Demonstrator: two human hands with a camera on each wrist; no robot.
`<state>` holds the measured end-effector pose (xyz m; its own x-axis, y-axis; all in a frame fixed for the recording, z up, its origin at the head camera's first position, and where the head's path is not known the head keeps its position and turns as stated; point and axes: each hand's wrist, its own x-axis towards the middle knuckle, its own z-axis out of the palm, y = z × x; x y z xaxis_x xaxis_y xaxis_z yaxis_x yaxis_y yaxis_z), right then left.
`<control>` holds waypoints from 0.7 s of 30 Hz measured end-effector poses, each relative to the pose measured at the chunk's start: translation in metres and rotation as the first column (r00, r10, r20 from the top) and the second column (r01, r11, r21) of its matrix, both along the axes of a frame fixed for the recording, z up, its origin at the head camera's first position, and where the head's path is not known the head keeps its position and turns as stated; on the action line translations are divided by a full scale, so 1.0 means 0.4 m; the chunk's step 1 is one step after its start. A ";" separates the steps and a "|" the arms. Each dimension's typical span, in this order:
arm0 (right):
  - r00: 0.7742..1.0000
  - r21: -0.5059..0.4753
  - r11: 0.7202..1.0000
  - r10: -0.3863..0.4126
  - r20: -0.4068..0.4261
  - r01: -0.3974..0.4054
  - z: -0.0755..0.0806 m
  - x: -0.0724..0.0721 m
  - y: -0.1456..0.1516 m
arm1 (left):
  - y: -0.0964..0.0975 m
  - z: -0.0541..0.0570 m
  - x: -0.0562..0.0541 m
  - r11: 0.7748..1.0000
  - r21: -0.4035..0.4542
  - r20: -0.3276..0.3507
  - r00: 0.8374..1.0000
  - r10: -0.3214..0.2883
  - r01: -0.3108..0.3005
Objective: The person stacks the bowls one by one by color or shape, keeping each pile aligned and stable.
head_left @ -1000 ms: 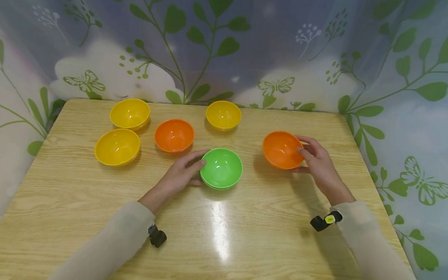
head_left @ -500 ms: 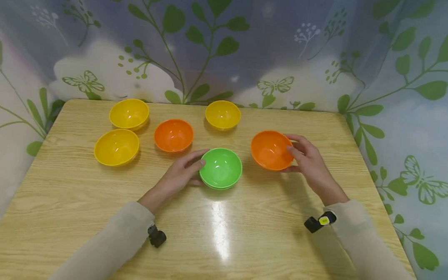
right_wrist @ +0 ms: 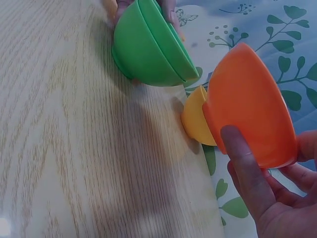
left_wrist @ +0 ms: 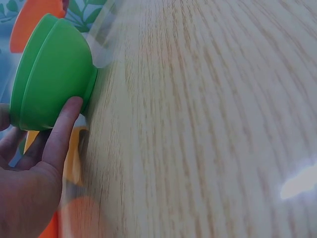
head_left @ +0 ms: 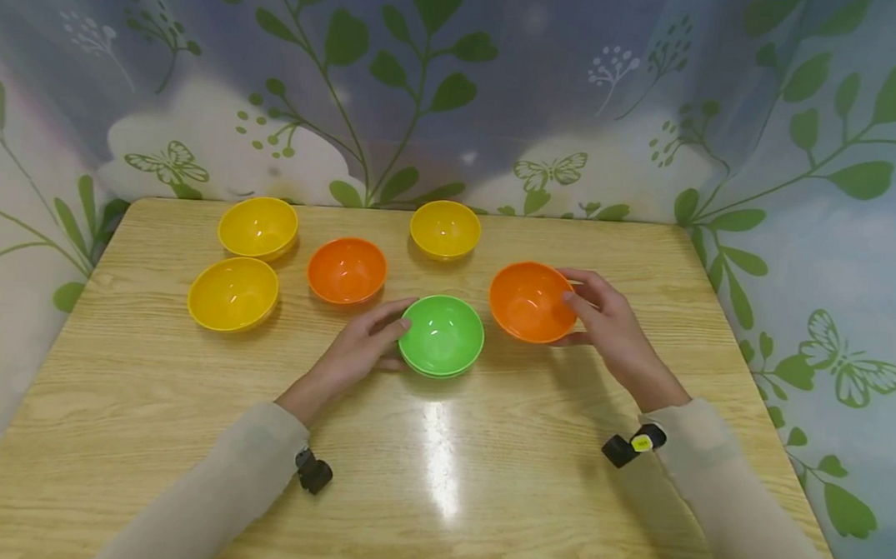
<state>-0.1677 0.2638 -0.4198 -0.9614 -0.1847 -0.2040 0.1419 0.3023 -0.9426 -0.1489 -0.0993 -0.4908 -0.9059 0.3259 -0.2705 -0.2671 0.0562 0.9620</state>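
Note:
In the head view my left hand grips the left side of two nested green bowls, thumb at the rim. The left wrist view shows its fingers spread along the outside of the green bowls, which stand on the table. My right hand holds an orange bowl by its right side, thumb over the rim. The right wrist view has this orange bowl raised off the table, fingers underneath, just right of the green bowls.
A second orange bowl sits behind my left hand. Two yellow bowls stand at the left, one in front of the other. Another yellow bowl is near the back edge. Patterned curtains hang behind the wooden table.
My right hand has carried the orange bowl leftward, closer to the green bowls, slowing over the last half second. The left hand and the green bowls have stayed in place.

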 end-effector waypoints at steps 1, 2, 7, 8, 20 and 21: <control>1.000 -0.002 1.000 0.002 0.000 -0.002 0.000 0.000 -0.002 | 0.000 0.000 0.000 1.000 0.001 0.002 1.000 0.001 -0.001; 1.000 -0.005 1.000 0.003 0.000 -0.003 0.000 0.000 -0.003 | 0.000 0.000 0.000 1.000 0.004 0.001 1.000 -0.001 0.001; 1.000 -0.021 1.000 0.013 -0.005 -0.014 0.004 -0.001 -0.014 | 0.000 0.000 -0.001 1.000 0.005 -0.008 1.000 -0.003 0.003; 1.000 -0.022 1.000 0.016 -0.006 -0.017 0.005 -0.001 -0.017 | 0.000 0.000 -0.001 1.000 0.005 -0.009 1.000 -0.001 0.001; 0.999 -0.044 0.998 0.043 -0.007 -0.043 -0.002 0.000 -0.051 | -0.003 0.002 0.001 1.000 0.006 -0.015 1.000 -0.015 0.015; 0.999 -0.051 0.998 0.045 -0.007 -0.045 -0.003 0.000 -0.053 | -0.003 0.001 0.001 1.000 0.005 -0.017 1.000 -0.017 0.017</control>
